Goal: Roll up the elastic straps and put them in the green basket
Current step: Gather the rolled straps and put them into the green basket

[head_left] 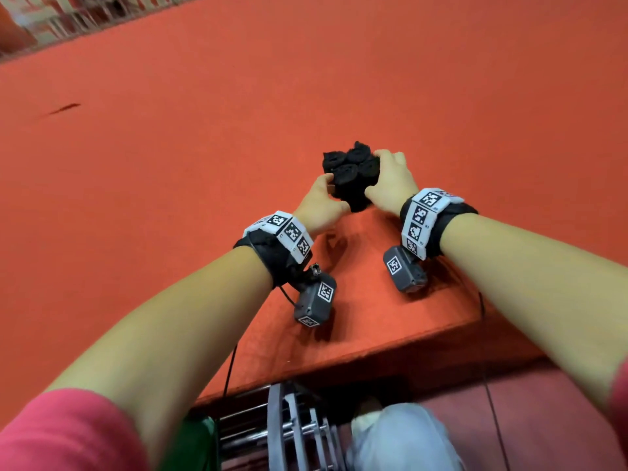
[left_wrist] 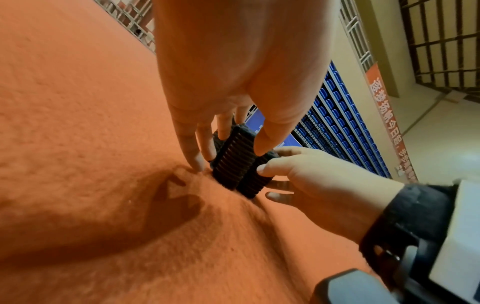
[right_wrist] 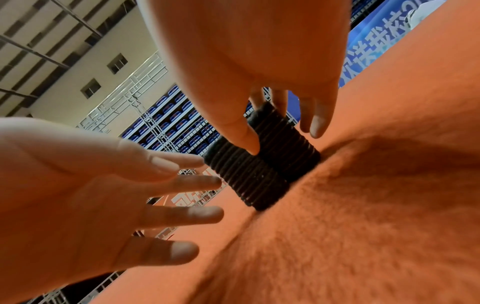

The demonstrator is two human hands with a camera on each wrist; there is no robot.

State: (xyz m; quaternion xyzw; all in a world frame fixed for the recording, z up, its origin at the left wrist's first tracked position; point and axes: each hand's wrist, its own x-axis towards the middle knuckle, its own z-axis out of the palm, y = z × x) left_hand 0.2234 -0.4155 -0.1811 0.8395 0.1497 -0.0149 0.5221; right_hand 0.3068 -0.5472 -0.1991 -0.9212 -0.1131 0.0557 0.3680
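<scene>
Several black rolled elastic straps (head_left: 351, 171) stand bunched together on end on the orange felt table (head_left: 170, 198). My left hand (head_left: 321, 200) reaches the bunch from the left, fingers spread and fairly straight, thumb tip against a ribbed roll (left_wrist: 233, 158). My right hand (head_left: 390, 180) cups the bunch from the right. Its thumb presses on a roll (right_wrist: 259, 174) and its fingers curl round the far side. A green shape (head_left: 195, 447), partly hidden by my left arm, shows below the table's near edge.
The table's near edge (head_left: 339, 372) runs just under my wrists. Below it are a grey metal frame (head_left: 295, 430) and my knee in light jeans (head_left: 401, 436). Cables hang from both wrist cameras. Railings and blue seating lie beyond the table.
</scene>
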